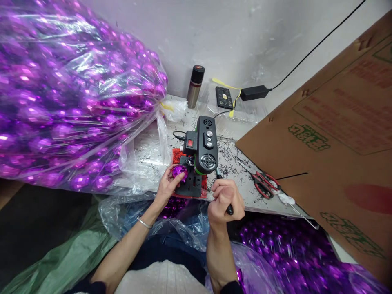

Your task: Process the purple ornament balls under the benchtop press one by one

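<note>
My left hand [168, 184] is closed around a shiny purple faceted ball [180, 173], thumb lying across its front. The ball sits at the left side of a small black bench machine [207, 145], over its dark base plate [189, 187]. That machine has round vents on top and a red switch on a box at its left. My right hand [226, 200] is wrapped round the black-gripped lever [229, 209] that comes out of the machine's right side. Whether the ball touches the machine's working part is hidden.
A big clear bag of purple balls [76, 98] leans in from the left. Behind stand a steel flask [195, 86], a phone [224, 97] and a power adapter [254, 92]. Red-handled scissors [263, 184] lie beside a cardboard box [330, 134]. Black scraps litter the table [228, 157].
</note>
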{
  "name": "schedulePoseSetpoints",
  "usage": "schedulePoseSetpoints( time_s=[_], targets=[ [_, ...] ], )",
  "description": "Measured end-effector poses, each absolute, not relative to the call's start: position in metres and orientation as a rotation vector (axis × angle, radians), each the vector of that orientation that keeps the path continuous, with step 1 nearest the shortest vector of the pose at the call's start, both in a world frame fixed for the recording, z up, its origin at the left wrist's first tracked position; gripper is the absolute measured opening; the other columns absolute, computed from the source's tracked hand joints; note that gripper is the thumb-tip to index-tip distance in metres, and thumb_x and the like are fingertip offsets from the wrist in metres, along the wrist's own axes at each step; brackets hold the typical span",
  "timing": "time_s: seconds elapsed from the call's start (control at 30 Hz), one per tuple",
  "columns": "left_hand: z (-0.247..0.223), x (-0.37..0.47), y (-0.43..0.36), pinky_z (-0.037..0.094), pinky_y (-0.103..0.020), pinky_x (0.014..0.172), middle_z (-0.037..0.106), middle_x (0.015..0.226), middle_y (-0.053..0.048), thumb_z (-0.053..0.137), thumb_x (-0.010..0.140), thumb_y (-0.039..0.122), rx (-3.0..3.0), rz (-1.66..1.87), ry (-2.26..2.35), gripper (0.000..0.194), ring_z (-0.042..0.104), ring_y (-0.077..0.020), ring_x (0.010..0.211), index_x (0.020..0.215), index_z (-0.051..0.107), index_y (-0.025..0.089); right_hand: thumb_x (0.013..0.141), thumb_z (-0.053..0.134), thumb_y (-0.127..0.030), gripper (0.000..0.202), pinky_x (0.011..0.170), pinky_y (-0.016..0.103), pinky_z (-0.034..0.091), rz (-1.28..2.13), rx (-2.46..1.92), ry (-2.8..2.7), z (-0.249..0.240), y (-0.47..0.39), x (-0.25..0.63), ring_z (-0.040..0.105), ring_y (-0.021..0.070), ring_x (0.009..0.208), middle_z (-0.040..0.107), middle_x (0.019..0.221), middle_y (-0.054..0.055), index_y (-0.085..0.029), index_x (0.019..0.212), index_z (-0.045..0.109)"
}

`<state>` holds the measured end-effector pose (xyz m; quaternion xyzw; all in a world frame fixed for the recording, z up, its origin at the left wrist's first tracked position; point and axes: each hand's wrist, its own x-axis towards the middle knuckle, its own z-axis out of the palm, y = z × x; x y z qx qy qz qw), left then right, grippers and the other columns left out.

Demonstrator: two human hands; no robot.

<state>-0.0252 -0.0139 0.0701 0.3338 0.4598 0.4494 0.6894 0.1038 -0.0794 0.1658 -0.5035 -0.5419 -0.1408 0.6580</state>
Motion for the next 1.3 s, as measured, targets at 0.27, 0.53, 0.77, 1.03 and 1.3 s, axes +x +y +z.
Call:
schedulePoseSetpoints(
  time_s=[0.27, 0.53, 0.77, 1.03, 1.3],
  targets=[
    [0.062, -0.026, -0.011, 0.061, -0.030, 0.075, 0.076, 0.108, -0.005, 0.087, 0.076, 0.058, 0.661, 1.016, 0.958, 0.070, 0.075, -0.0184, 0.081, 0.133, 0.062, 0.024, 0.102, 0.046, -0.009, 0.035, 0.054, 0.025, 0.038, -0.313, -1.143, -1.248, 0.170, -0.078, 0.104, 0.056, 0.0100, 0.056, 0.047, 0.059, -0.006, -0.022, 0.069, 0.048],
    [0.057, -0.018, -0.013, 0.050, -0.042, 0.114, 0.077, 0.119, -0.009, 0.090, 0.075, 0.039, 1.002, 1.098, 1.022, 0.057, 0.072, -0.0279, 0.120, 0.124, 0.066, 0.024, 0.102, 0.047, -0.011, 0.035, 0.054, 0.026, 0.039, -0.315, -1.156, -1.254, 0.170, -0.080, 0.105, 0.057, 0.0109, 0.056, 0.049, 0.059, -0.005, -0.022, 0.068, 0.049],
    [0.034, -0.018, -0.016, 0.041, -0.052, 0.122, 0.074, 0.130, -0.011, 0.096, 0.066, 0.036, 1.290, 1.066, 1.111, 0.063, 0.063, -0.0361, 0.134, 0.123, 0.073, 0.026, 0.102, 0.046, -0.012, 0.034, 0.055, 0.027, 0.041, -0.328, -1.187, -1.293, 0.167, -0.083, 0.107, 0.057, 0.0110, 0.056, 0.050, 0.060, -0.005, -0.022, 0.070, 0.049],
    [0.042, -0.018, -0.014, 0.040, -0.052, 0.125, 0.074, 0.134, -0.011, 0.090, 0.077, 0.044, 1.540, 1.055, 1.031, 0.053, 0.064, -0.0358, 0.134, 0.124, 0.072, 0.028, 0.103, 0.046, -0.011, 0.034, 0.056, 0.026, 0.041, -0.333, -1.169, -1.287, 0.165, -0.083, 0.106, 0.057, 0.0102, 0.057, 0.050, 0.060, -0.005, -0.022, 0.071, 0.048],
    [0.028, -0.010, -0.013, 0.044, -0.052, 0.123, 0.073, 0.135, -0.011, 0.091, 0.078, 0.041, 1.627, 1.075, 0.955, 0.056, 0.064, -0.0340, 0.134, 0.128, 0.072, 0.027, 0.103, 0.046, -0.012, 0.033, 0.057, 0.026, 0.042, -0.302, -1.187, -1.302, 0.159, -0.088, 0.108, 0.058, 0.0111, 0.058, 0.050, 0.060, -0.005, -0.022, 0.071, 0.051]
  ],
)
